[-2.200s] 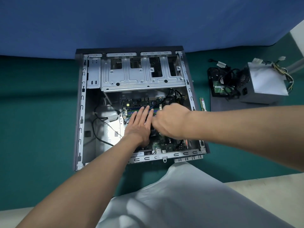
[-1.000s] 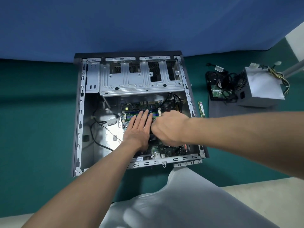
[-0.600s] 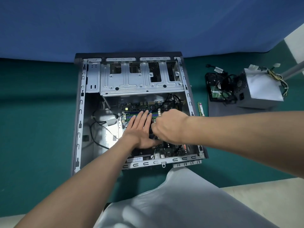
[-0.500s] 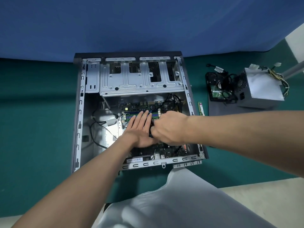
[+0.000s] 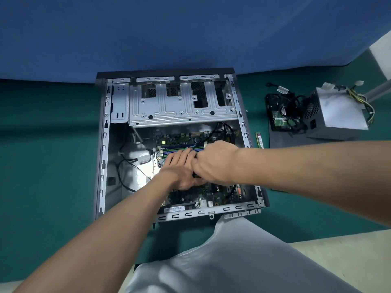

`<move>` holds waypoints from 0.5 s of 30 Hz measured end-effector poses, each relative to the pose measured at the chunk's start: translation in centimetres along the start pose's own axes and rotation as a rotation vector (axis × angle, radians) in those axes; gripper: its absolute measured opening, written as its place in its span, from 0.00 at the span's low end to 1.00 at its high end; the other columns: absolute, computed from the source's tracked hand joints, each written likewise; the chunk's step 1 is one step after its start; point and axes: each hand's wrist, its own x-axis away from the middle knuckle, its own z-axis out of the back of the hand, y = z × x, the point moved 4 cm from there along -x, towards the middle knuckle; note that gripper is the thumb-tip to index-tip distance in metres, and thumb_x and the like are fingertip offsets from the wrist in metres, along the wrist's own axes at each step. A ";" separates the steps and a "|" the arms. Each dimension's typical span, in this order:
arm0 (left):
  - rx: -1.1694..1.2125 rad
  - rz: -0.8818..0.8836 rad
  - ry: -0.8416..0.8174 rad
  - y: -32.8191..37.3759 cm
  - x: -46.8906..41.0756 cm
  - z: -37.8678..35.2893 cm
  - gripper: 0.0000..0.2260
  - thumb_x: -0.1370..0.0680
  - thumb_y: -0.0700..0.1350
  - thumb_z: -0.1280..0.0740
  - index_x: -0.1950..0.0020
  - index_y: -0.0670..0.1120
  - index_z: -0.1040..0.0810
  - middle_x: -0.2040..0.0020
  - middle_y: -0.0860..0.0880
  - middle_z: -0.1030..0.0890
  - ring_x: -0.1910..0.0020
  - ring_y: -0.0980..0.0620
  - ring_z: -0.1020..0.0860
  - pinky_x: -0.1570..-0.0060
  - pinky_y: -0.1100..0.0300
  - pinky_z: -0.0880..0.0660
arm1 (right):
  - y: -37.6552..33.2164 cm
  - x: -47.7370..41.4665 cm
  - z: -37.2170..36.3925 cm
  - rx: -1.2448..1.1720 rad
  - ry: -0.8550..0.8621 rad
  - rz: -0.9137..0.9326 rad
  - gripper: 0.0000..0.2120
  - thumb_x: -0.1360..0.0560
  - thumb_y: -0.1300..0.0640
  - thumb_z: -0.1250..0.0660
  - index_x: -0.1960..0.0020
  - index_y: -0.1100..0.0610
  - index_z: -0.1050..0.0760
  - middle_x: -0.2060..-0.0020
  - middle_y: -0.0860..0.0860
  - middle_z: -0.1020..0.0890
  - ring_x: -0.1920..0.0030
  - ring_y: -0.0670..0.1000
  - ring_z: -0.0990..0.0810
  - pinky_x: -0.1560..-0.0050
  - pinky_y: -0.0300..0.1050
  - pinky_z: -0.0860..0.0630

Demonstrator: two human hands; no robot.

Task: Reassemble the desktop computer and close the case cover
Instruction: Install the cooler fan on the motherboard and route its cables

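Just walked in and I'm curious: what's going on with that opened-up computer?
A person is working inside the open computer case. The left hand lies flat over the motherboard; the right hand is curled beside it, over a dark part I cannot identify. The power supply and a memory stick lie outside the case.

The right hand [image 5: 215, 161] has edged leftward, now overlapping the left hand [image 5: 179, 169].
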 end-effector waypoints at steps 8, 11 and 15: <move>0.028 -0.045 0.091 -0.1 -0.9 -0.5 0.45 0.26 0.71 0.44 0.22 0.49 0.63 0.22 0.51 0.64 0.23 0.48 0.62 0.27 0.48 0.62 | 2.5 0.9 -2.6 -1.057 -0.074 -0.732 0.03 0.21 0.61 0.40 0.50 0.60 0.29 0.59 0.53 0.25 0.64 0.50 0.26 0.70 0.38 0.31; 0.036 -0.059 0.098 -0.2 -0.9 -0.4 0.46 0.26 0.71 0.42 0.22 0.49 0.63 0.22 0.52 0.64 0.23 0.49 0.63 0.27 0.48 0.63 | 1.5 1.3 -1.1 -0.914 -0.204 -0.503 0.13 0.20 0.61 0.40 0.37 0.62 0.33 0.50 0.55 0.26 0.54 0.51 0.28 0.63 0.37 0.30; 0.067 -0.058 0.102 -0.4 -0.7 -0.5 0.45 0.25 0.66 0.39 0.22 0.49 0.64 0.22 0.52 0.65 0.24 0.51 0.65 0.28 0.51 0.66 | -0.7 0.4 -0.1 -0.140 -0.038 -0.125 0.14 0.20 0.61 0.40 0.36 0.64 0.30 0.41 0.59 0.22 0.49 0.56 0.23 0.60 0.45 0.32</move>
